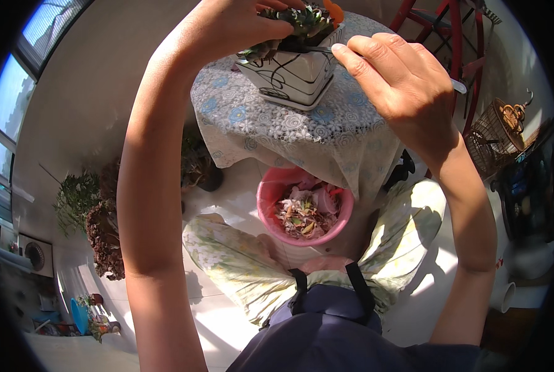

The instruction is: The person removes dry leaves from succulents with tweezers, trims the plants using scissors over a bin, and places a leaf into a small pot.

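Note:
A square white ceramic planter (288,74) with black line drawings stands on its saucer (300,103) near the front of a round table. Succulents (307,23) fill it, and an orange ornament (334,11) rises at its back right. Over the plants' left part, my left hand (244,28) has its thumb and fingers spread about the leaves; whether it pinches one is hidden. From the right, my right hand (393,74) grips a slim metal tool (321,49), whose end reaches over the planter's rim into the plants. A pale handle end (459,86) shows behind that hand.
A lace-patterned tablecloth (295,123) hangs over the table edge. Below, between my knees, stands a pink bucket (267,223) of dry leaves and scraps. Potted plants (75,200) stand at left; a red metal chair (456,42) and a wire basket (491,132) are at right.

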The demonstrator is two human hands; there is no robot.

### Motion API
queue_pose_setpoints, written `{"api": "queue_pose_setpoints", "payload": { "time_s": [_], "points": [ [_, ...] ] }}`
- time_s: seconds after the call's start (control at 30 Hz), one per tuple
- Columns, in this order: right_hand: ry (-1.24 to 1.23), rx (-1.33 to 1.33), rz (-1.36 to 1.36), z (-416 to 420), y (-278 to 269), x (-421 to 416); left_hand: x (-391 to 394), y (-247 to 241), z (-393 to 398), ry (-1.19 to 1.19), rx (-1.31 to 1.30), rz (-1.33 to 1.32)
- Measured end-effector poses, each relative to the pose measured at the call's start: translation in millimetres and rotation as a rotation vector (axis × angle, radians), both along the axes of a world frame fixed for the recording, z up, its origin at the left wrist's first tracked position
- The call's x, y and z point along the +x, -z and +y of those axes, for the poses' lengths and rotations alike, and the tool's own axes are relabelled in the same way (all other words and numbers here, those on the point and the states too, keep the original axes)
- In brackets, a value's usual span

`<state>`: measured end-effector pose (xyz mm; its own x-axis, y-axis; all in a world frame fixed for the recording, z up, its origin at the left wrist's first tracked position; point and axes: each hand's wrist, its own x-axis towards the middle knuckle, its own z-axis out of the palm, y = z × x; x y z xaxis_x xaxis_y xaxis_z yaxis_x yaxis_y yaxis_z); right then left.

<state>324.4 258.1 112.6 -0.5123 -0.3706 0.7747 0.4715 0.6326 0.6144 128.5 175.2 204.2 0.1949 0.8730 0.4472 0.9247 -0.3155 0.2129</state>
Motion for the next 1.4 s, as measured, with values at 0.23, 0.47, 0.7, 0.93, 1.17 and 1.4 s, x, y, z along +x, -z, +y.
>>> {"api": "queue_pose_setpoints", "payload": {
  "time_s": [0.23, 0.47, 0.7, 0.93, 1.17, 1.4],
  "points": [
    [-0.086, -0.302, -0.041, -43.9, 16.7, 38.1, -10.0, 3.1, 16.5, -0.072, -0.133, -0.144],
    [-0.155, -0.472, -0.017, -45.4, 26.2, 47.1, -11.6, 6.5, 19.1, -0.055, -0.164, -0.153],
    [-0.185, -0.448, 0.01, -37.6, 22.8, 31.5, -5.5, 5.2, 15.9, 0.005, 0.039, 0.137],
    [-0.143, -0.959, -0.383, -59.6, 38.4, 58.3, 12.3, 13.7, 2.8, -0.024, 0.177, 0.332],
    [0.159, -0.827, -0.342, -38.8, 56.0, 58.2, 11.9, 9.3, 13.9, -0.098, 0.109, 0.335],
    [-0.319, -0.999, 0.013, -40.4, 37.6, 49.2, 30.5, 1.0, 4.0, -0.237, -0.045, 0.358]
  ]
}}
